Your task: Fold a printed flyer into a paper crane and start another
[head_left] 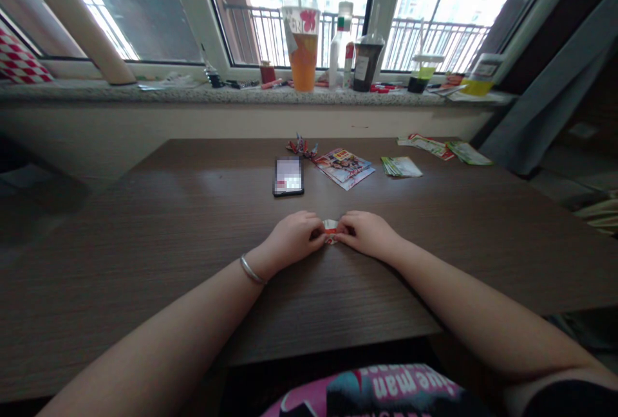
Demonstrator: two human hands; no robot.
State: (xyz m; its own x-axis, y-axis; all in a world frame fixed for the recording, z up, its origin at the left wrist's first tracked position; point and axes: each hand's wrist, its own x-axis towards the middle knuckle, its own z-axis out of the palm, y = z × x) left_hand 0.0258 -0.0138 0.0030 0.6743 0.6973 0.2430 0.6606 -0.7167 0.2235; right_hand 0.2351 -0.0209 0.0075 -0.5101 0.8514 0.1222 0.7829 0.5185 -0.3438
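Between my two hands is a small piece of printed paper (331, 230), white with red and orange, lying low over the tabletop. My left hand (300, 235) pinches its left edge, fingers curled and thumb pressed in. On the opposite side my right hand (367, 231) grips the right edge in the same way. The fingers cover both ends of the paper, so its full shape is hidden. Just beyond the hands lies a phone (288, 176) with a lit, blurred screen. Printed paper sheets (344, 167) are stacked to its right, beside a bundle of folded colored paper (302, 145).
A brown wooden table (145, 230) spans the view. Toward its back right lie a paper stack (402, 166) and more printed slips (429, 145). The stone windowsill (193, 95) carries a tall orange drink cup (304, 50), a dark cup (367, 63) and a clear bottle (340, 44).
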